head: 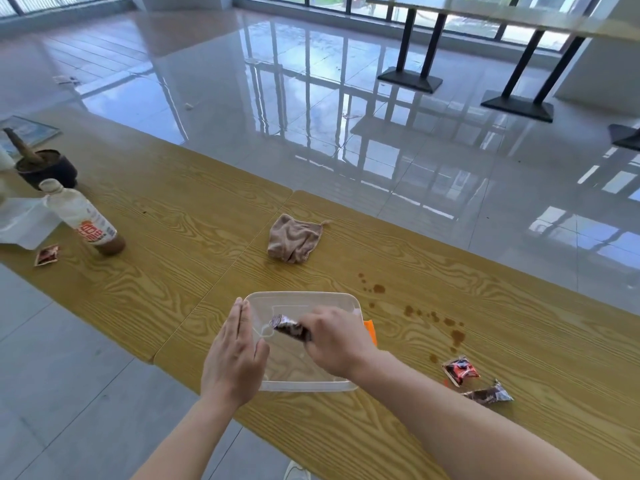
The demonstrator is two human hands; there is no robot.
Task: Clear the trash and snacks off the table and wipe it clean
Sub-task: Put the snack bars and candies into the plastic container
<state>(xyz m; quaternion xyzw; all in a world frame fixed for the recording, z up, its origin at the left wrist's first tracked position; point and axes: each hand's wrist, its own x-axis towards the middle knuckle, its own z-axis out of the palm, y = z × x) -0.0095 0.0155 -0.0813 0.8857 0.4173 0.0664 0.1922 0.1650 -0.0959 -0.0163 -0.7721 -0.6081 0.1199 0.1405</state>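
While the open left hand [232, 355] steadies the clear container [346, 301], the right hand [337, 341] grips a snack wrapper [289, 329], seemingly above it.

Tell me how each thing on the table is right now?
Clear container: open, no lid, on the table.
Dark wrapper: gripped by right hand over the container.
Left hand: open, flat against the container's side.
Cloth: crumpled, untouched.
Bottle: upright, capped, nearly empty.
Brown spill: not wiped.
Two wrappers: lying on the table.
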